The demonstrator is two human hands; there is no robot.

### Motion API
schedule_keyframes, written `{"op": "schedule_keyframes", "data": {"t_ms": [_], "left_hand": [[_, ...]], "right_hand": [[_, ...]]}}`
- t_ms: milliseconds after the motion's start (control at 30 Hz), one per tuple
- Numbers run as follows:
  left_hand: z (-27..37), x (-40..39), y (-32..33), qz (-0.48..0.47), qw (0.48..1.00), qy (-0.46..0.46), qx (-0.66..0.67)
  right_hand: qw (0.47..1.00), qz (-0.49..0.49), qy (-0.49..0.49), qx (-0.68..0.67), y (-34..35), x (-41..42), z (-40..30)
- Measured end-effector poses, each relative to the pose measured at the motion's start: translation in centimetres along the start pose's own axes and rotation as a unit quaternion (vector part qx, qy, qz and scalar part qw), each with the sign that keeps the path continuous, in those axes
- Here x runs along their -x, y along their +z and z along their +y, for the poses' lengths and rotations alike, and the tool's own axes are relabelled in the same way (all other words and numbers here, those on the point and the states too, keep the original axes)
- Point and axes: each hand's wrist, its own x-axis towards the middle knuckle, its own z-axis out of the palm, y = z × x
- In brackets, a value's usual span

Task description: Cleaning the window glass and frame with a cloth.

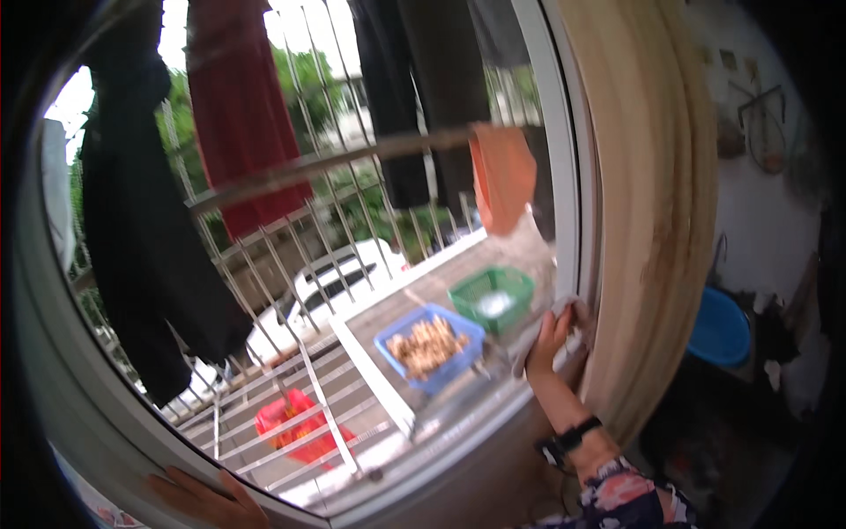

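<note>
At the lower right corner of the window frame (570, 198), my right hand (552, 340) presses a pale cloth (527, 347) against the frame and sill. A dark band is on that wrist, below it a floral sleeve. At the bottom left, my left hand (205, 499) lies flat on the frame's near side, blurred, with no object seen in it. Just outside the sill, near my right hand, a green plastic basket (462, 297) holds something whitish. Beside it stands a blue plastic basket (472, 350) full of light brown pieces.
Dark garments (142, 198), a red garment (244, 119) and an orange cloth (505, 178) hang outside by a rail (330, 162), before metal window bars. A red plastic bag (297, 423) lies under the lower bars. A beige curtain (651, 198) hangs at right, near a blue basin (719, 327).
</note>
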Motion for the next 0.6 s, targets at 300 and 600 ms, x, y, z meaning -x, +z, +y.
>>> {"op": "schedule_keyframes", "data": {"t_ms": [300, 600], "left_hand": [[-2.0, -0.8, -1.5, -0.105, 0.986, -0.013, 0.132], [-1.3, 0.2, -1.5, -0.100, 0.991, -0.032, 0.083]], "right_hand": [[0.932, -0.148, -0.327, 0.046, 18.9, -17.1, -23.5], [0.661, -0.263, -0.698, 0.078, 36.4, -2.5, -45.4]]}}
